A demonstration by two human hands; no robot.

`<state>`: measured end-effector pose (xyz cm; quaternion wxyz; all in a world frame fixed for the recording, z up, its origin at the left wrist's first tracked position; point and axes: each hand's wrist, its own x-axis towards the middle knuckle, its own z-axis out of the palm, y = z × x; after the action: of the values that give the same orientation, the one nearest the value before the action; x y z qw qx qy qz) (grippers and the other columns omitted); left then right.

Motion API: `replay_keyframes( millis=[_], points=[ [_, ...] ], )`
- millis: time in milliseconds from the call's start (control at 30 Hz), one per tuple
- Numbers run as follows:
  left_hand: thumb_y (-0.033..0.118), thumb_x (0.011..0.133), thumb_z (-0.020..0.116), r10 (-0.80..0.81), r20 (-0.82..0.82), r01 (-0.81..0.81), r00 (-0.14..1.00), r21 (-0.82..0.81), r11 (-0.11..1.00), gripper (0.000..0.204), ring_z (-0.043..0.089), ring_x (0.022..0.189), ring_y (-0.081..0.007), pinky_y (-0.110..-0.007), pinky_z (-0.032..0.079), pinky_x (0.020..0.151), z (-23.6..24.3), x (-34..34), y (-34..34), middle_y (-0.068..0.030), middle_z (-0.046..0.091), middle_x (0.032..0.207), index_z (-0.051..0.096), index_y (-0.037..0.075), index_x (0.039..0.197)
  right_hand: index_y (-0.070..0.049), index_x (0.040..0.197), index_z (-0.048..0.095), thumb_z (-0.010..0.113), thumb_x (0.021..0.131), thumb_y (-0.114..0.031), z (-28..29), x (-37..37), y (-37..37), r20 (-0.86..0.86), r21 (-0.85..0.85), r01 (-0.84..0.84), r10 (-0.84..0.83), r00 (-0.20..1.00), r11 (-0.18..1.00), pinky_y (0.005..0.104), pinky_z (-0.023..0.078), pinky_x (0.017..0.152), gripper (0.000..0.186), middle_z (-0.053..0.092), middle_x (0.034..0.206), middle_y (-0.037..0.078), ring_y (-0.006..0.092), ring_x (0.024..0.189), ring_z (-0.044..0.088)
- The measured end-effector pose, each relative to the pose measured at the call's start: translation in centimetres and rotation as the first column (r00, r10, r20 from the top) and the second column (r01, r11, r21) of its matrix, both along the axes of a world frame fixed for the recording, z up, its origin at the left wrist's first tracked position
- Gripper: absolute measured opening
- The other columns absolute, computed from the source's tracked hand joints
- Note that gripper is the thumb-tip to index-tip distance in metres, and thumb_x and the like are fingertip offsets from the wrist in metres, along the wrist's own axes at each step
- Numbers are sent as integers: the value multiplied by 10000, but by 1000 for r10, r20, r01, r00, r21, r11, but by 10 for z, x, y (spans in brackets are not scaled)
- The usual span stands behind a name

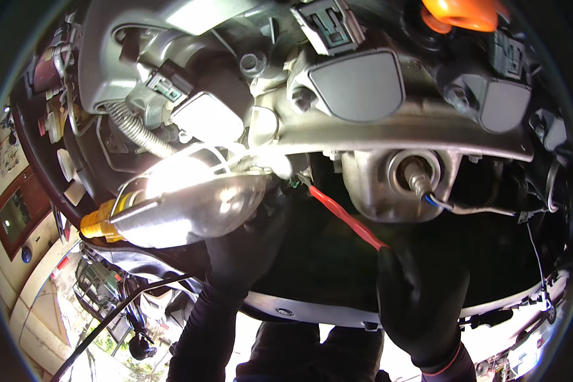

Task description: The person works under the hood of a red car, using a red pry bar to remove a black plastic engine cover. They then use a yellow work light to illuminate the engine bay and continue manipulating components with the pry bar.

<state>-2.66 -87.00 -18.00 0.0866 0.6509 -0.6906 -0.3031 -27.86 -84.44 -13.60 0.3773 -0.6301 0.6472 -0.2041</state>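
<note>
My right hand (420, 299), in a black glove, is closed on the near end of a slim red handle-like piece (347, 219). Its far end points up and left to some thin greenish and pale strands beside the metal cover; what it touches there is lost in glare and shadow. A lit work lamp (191, 213) with a shiny metal reflector and yellow neck lies to the left, against the engine. Just beneath and beside the reflector is my left hand (242, 251), also gloved in black. Its fingers are mostly hidden in shadow, so their hold is unclear.
Grey ignition coils (360, 86) with connectors line the engine top. A sensor (417, 175) with wires sits in the metal heat shield at right. An orange cap (461, 14) is at the top. A black cable (111, 315) hangs at lower left, by the bay's front edge.
</note>
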Motion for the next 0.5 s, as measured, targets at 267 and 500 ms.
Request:
replay_keyframes(
  millis=[267, 500],
  points=[
    [186, 894, 822, -160, 103, 169, 982, -80, 982, 395, 707, 860, -274, -396, 567, 809, 11, 1, -1, -114, 722, 979, 702, 35, 1238, -73, 775, 612, 719, 892, -104, 19, -4, 13, 22, -8, 30, -30, 999, 1000, 452, 454, 545, 162, 579, 681, 137, 368, 596, 599],
    [191, 937, 781, -295, -59, 275, 954, -232, 933, 446, 688, 1146, -371, -453, 557, 967, 74, 16, 41, -202, 675, 1304, 660, 38, 1338, 28, 1113, 692, 612, 1061, -78, 103, -38, 113, 41, 97, 387, -393, 919, 917, 324, 498, 718, 142, 706, 912, 137, 200, 781, 651]
  ],
)
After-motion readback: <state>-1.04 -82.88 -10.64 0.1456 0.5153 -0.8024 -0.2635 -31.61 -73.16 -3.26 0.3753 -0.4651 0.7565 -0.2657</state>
